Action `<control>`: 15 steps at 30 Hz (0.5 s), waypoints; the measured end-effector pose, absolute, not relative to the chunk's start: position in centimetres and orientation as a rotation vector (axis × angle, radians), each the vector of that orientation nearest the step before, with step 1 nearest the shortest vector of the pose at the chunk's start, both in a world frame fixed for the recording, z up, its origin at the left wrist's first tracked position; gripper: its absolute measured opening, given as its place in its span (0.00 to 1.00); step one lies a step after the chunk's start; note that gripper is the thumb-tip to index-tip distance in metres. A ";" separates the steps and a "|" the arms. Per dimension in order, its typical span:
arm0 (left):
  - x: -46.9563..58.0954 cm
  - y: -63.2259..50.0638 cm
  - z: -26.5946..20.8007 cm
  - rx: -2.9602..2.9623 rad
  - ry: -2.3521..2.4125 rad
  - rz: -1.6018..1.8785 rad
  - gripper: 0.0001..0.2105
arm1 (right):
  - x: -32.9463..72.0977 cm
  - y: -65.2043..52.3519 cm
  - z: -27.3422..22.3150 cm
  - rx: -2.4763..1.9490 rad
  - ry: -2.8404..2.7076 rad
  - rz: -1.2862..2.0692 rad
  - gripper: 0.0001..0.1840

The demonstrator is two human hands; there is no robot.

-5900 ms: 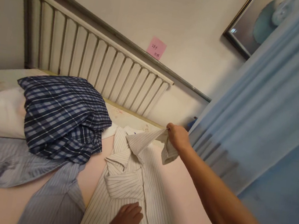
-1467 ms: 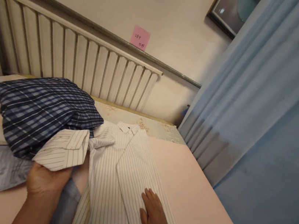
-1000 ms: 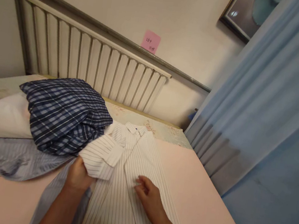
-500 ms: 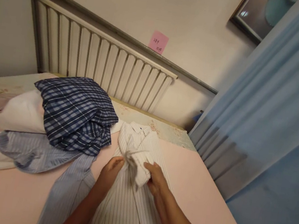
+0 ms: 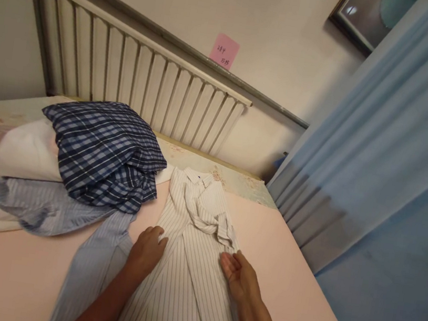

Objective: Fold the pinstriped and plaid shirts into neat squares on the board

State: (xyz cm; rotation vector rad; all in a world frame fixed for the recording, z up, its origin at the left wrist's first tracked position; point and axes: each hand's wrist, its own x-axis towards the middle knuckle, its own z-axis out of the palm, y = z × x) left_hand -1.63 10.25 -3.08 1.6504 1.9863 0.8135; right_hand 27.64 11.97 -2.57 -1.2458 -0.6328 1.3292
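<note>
A white shirt with dark thin stripes (image 5: 176,288) lies lengthwise on the pink bed cover, its collar toward the wall. One sleeve is folded across its chest, and the cuff (image 5: 225,230) rests near the right edge. At the shirt's left edge is my left hand (image 5: 148,249), its fingers loosely bent and holding nothing. My right hand (image 5: 239,276) is beside the right edge, palm turned inward, fingers apart and without any cloth in them. Whether either hand touches the shirt is hard to tell.
To the left are a dark blue plaid garment (image 5: 107,151), a light blue striped shirt (image 5: 91,265) and white cloth (image 5: 28,150). A radiator (image 5: 142,76) runs along the wall behind the bed. A blue curtain (image 5: 367,150) hangs on the right.
Both hands have let go of the striped sleeve and cuff, which now lie across the shirt's chest. My hands have moved apart and a little nearer to me.
</note>
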 end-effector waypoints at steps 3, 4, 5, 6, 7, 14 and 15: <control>-2.2 10.0 -3.0 1.608 1.948 0.843 0.08 | 24.8 9.4 -1.6 -1.267 -0.597 1.356 0.20; -2.4 9.9 -3.0 1.598 1.944 0.849 0.08 | 23.6 8.7 -1.0 -1.258 -0.618 1.377 0.21; -2.5 9.8 -2.9 1.587 1.945 0.855 0.08 | 22.3 8.2 -0.6 -1.257 -0.649 1.425 0.20; -2.7 9.7 -2.9 1.573 1.946 0.862 0.08 | 21.1 7.7 -0.2 -1.266 -0.677 1.497 0.19; -2.9 9.6 -2.9 1.556 1.947 0.869 0.08 | 19.8 7.3 0.0 -1.282 -0.693 1.577 0.17; -4.0 9.0 -3.2 1.480 1.918 0.902 0.10 | 12.8 5.4 -1.4 -1.321 -0.678 1.923 0.09; -4.0 9.0 -3.2 1.472 1.914 0.904 0.10 | 12.1 5.1 -1.7 -1.327 -0.710 1.947 0.09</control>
